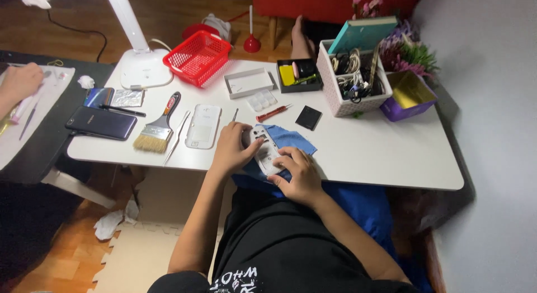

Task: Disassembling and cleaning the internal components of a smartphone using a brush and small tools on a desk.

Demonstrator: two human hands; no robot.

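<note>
Both my hands rest on an opened white phone body (265,150) lying on a blue cloth (288,137) at the near edge of the white table (380,153). My left hand (232,147) grips the phone's left side. My right hand (297,171) holds its lower right end, fingers curled over it. The phone's white back cover (203,125) lies just left of my left hand. A red-handled screwdriver (273,113) and a small black battery (308,118) lie just beyond the phone.
A paintbrush (157,128), a dark phone (101,123), a red basket (197,57) and a lamp base (146,68) sit at left. A clear parts tray (262,100), a black box (299,74), a white cable basket (353,80) and a purple box (408,96) stand at back right. Another person's hand (21,80) is at far left.
</note>
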